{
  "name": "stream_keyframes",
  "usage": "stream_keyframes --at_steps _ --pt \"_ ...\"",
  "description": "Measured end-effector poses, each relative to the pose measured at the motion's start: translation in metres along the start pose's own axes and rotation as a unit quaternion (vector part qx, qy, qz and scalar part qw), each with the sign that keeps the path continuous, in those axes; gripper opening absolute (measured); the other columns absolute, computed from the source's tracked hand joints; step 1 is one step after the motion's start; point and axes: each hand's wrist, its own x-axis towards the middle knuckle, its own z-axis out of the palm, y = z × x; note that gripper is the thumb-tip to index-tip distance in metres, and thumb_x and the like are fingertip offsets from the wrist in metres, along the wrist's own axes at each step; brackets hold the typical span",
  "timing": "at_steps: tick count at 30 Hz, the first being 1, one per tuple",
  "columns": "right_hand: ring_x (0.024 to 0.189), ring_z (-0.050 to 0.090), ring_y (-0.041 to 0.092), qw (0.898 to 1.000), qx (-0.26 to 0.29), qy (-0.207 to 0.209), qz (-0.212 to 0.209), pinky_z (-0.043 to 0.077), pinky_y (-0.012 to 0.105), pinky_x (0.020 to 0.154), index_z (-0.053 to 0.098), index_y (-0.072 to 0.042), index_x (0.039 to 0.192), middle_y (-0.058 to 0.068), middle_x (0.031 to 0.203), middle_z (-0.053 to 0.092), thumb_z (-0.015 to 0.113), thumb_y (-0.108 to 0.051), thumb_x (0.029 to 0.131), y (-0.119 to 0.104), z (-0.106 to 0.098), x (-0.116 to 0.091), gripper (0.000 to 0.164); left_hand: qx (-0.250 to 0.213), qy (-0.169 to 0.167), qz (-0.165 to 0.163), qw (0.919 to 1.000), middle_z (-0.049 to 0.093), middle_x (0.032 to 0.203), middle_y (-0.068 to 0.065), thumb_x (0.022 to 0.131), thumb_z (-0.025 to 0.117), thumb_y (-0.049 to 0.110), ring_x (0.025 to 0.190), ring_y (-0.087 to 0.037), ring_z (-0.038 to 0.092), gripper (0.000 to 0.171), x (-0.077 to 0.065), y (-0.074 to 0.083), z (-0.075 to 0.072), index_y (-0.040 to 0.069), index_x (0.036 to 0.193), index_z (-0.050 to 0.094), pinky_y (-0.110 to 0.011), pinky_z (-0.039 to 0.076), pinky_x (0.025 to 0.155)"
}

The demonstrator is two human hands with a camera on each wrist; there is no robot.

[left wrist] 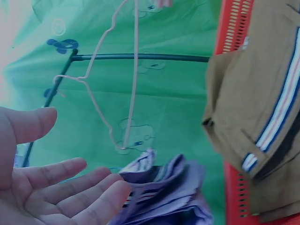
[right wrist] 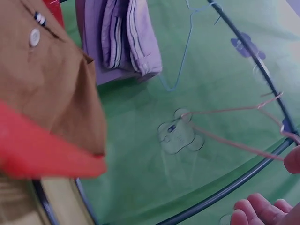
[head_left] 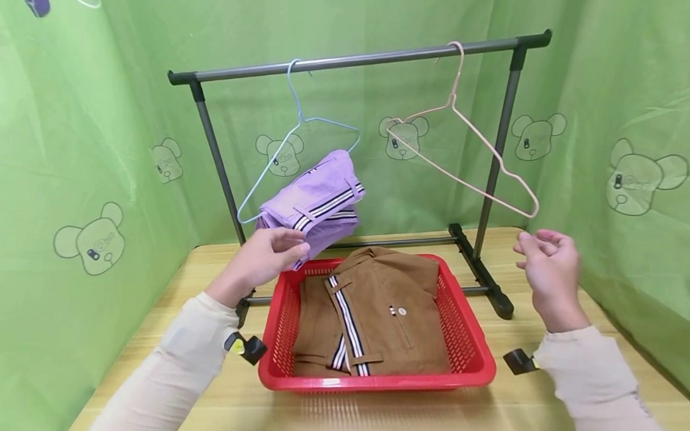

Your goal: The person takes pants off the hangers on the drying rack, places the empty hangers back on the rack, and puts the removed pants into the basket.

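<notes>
A pair of purple trousers with striped waistband trim hangs folded over a light blue hanger on the left of the rack. My left hand is just in front of their lower edge; in the left wrist view its fingers are spread and hold nothing. To the right, my right hand is empty, with loosely bent fingers, below the end of a bare pink hanger. Brown trousers with a striped waistband lie folded in a red basket between my forearms.
A dark metal clothes rack stands behind the basket, its right foot on the wooden tabletop. Green curtains with bear prints enclose the back and both sides.
</notes>
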Motion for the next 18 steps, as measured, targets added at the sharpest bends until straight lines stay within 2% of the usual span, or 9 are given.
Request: stream_keyframes --at_steps 4,7,9,12,15,18 --pt "0.078 0.061 0.002 0.999 -0.033 -0.030 0.017 0.051 0.014 0.061 0.038 -0.019 0.107 -0.012 0.088 0.063 0.062 -0.018 0.096 0.014 -0.008 0.004 0.027 -0.024 0.052 0.025 0.9980 0.064 0.120 -0.018 0.096 0.062 0.018 0.102 -0.033 0.064 0.041 -0.001 0.011 -0.010 -0.003 0.130 0.054 -0.042 0.052 0.089" --pt "0.077 0.062 0.001 0.995 -0.072 -0.064 0.029 0.052 0.016 0.063 0.037 -0.019 0.108 -0.015 0.086 0.063 0.061 -0.020 0.096 0.025 -0.014 0.007 0.026 -0.065 0.104 0.038 0.9917 0.063 0.120 -0.017 0.095 0.063 0.016 0.097 -0.033 0.066 0.039 -0.001 0.019 -0.017 -0.002 0.129 0.055 -0.042 0.053 0.087" --pt "0.078 0.063 0.000 0.990 -0.106 -0.085 0.031 0.052 0.017 0.065 0.038 -0.019 0.109 -0.016 0.087 0.062 0.060 -0.023 0.097 0.031 -0.016 0.008 0.026 -0.078 0.152 0.053 0.9840 0.064 0.120 -0.015 0.094 0.064 0.015 0.098 -0.029 0.066 0.037 -0.001 0.023 -0.021 -0.001 0.127 0.056 -0.038 0.052 0.089" --pt "0.079 0.062 -0.001 0.984 -0.137 -0.104 0.031 0.053 0.018 0.069 0.039 -0.018 0.110 -0.019 0.087 0.061 0.059 -0.026 0.098 0.039 -0.017 0.009 0.025 -0.073 0.231 0.076 0.9673 0.064 0.120 -0.013 0.094 0.064 0.016 0.105 -0.024 0.063 0.035 -0.001 0.027 -0.027 0.001 0.124 0.058 -0.031 0.049 0.093" --pt "0.078 0.062 -0.001 0.985 -0.123 -0.112 0.033 0.053 0.019 0.069 0.040 -0.016 0.110 -0.019 0.085 0.063 0.058 -0.023 0.098 0.045 -0.016 0.008 0.023 -0.075 0.290 0.086 0.9503 0.061 0.125 -0.014 0.093 0.065 0.015 0.116 -0.021 0.058 0.038 0.002 0.028 -0.032 0.000 0.127 0.056 -0.027 0.044 0.099" --pt "0.078 0.063 0.000 0.988 -0.091 -0.121 0.038 0.053 0.019 0.069 0.039 -0.013 0.111 -0.017 0.085 0.064 0.057 -0.018 0.098 0.050 -0.013 0.007 0.023 -0.067 0.318 0.072 0.9428 0.055 0.134 -0.015 0.093 0.065 0.016 0.124 -0.021 0.052 0.045 0.005 0.027 -0.037 0.001 0.132 0.051 -0.027 0.041 0.102"
